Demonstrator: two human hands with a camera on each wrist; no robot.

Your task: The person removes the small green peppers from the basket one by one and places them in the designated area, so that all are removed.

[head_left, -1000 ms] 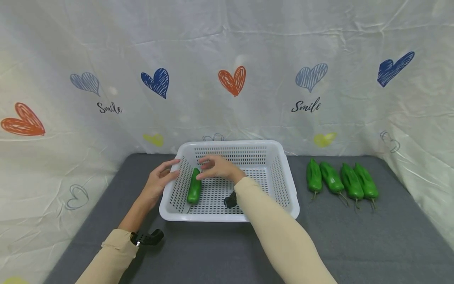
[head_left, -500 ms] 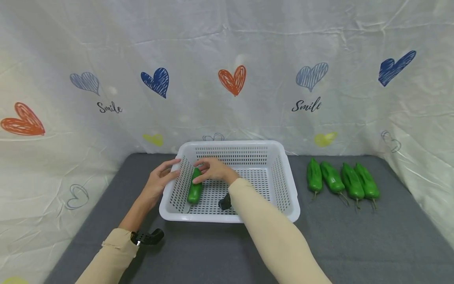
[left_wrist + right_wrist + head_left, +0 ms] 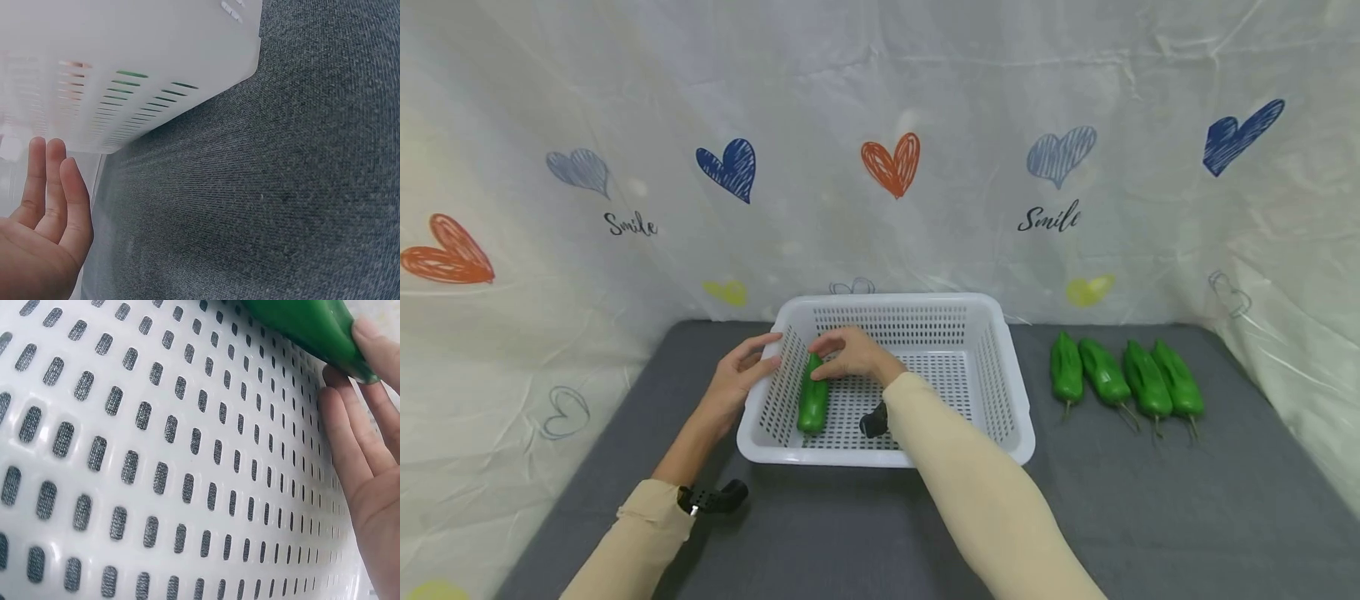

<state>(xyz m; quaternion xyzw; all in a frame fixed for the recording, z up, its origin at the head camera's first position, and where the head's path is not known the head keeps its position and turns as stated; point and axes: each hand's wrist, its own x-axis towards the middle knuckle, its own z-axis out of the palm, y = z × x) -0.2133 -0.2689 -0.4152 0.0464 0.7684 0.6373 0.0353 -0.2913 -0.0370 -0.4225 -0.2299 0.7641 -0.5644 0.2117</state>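
Observation:
A white perforated plastic basket (image 3: pixel 880 457) stands at the middle of the table. Inside it, along the left wall, lies a green pepper (image 3: pixel 812 408). My right hand (image 3: pixel 857 354) reaches into the basket and pinches the pepper's far end. In the right wrist view, the thumb (image 3: pixel 378 353) is on one side of the green pepper (image 3: pixel 312 328) and fingers are on the other. My left hand (image 3: pixel 733 382) is at the basket's left rim, thumb and fingertips against it. In the left wrist view, its fingers (image 3: pixel 76 190) extend nearly straight beside the basket wall (image 3: pixel 156 37).
Several green peppers (image 3: pixel 1105 375) lie in a row on the grey cloth (image 3: pixel 1150 508) right of the basket, stems toward me. A white curtain with printed hearts (image 3: pixel 891 165) hangs close behind the basket. Each wrist carries a black device (image 3: pixel 713 498).
My right hand has moved left and closed its thumb and fingers on the pepper's far end. The pepper has shifted very slightly toward me. The left hand stays at the rim.

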